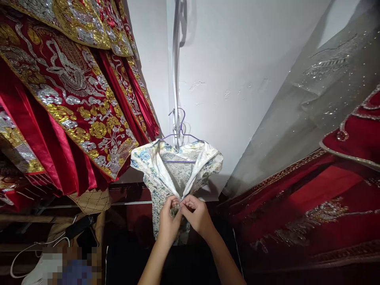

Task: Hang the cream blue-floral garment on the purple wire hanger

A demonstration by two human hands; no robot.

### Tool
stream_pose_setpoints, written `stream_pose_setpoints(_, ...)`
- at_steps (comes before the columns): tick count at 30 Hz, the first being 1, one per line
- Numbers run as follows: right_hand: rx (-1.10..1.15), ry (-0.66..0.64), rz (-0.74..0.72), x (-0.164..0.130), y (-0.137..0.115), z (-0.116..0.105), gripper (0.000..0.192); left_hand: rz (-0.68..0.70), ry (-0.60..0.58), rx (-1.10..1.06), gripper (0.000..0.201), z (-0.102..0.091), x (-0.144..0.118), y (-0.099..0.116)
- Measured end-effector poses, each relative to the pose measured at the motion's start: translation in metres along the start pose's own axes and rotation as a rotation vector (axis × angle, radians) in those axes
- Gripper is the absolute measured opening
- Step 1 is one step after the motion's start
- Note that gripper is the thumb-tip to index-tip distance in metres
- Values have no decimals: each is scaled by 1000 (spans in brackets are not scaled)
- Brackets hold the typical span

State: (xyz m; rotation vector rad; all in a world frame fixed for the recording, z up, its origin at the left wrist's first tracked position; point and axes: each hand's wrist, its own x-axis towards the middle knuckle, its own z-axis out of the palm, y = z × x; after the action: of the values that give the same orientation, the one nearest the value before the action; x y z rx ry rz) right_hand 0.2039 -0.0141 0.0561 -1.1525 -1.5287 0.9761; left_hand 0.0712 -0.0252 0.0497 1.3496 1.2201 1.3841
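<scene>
Both hands work the front closure of a small white-and-blue floral brocade dress [175, 174] hanging on a purple wire hanger [181, 136] against the white wall [237, 79]. The left hand [168, 223] and right hand [197, 215] each pinch one fabric edge at the opening's base, fingertips meeting. It looks like fastening; next the two edges need aligning higher up.

dress [166, 174] lower part hidden behind hands; fastening under fingers [178, 204] unseen; bottom-left patch [69, 265] blurred
</scene>
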Motion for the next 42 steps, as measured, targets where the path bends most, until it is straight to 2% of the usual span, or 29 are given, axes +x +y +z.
stream_pose_setpoints(2,-89,-22,-64,4,-5,-5,21,70,-11,91,12,1,-1,0)
stream_pose_setpoints(5,-323,-6,-256,24,-16,-25,22,148,-61,184,18,-4,1,5)
stream_pose_setpoints(8,-489,-30,-465,61,-40,-54,19,156,-133,199,18,-7,0,11)
stream_pose_setpoints(10,-519,-25,-520,92,-63,-70,24,155,-164,196,18,-3,-6,14)
stream_pose_setpoints(12,-549,-30,-604,123,-87,-81,21,165,-203,209,18,6,-15,15)
stream_pose_setpoints(15,-562,118,-700,153,-115,-85,21,182,-280,251,19,19,-25,12)
stream_pose_setpoints(17,-550,210,-717,156,-124,-81,20,175,-328,255,21,21,-22,12)
stream_pose_setpoints(19,-507,229,-710,149,-125,-75,19,188,-334,220,17,16,-8,21)
stream_pose_setpoints(21,-457,220,-694,138,-120,-68,19,256,-273,169,18,7,18,42)
stream_pose_setpoints(24,-429,232,-700,124,-112,-63,19,443,-81,145,38,-9,69,89)
stream_pose_setpoints(25,-433,234,-713,121,-110,-63,19,507,-51,173,40,-12,85,104)
stream_pose_setpoints(28,-499,215,-797,121,-108,-66,20,610,-114,296,24,-16,123,136)
stream_pose_setpoints(32,-671,149,-924,134,-106,-71,21,603,-113,395,22,-10,142,148)
stream_pose_setpoints(36,-812,15,-955,150,-88,-64,22,574,-11,225,23,-14,154,159)
stream_pose_setpoints(39,-886,-166,-921,145,-64,-53,26,576,158,81,21,-44,175,162)
stream_pose_setpoints(42,-863,-253,-890,123,-42,-39,26,520,397,-61,24,-97,198,141)
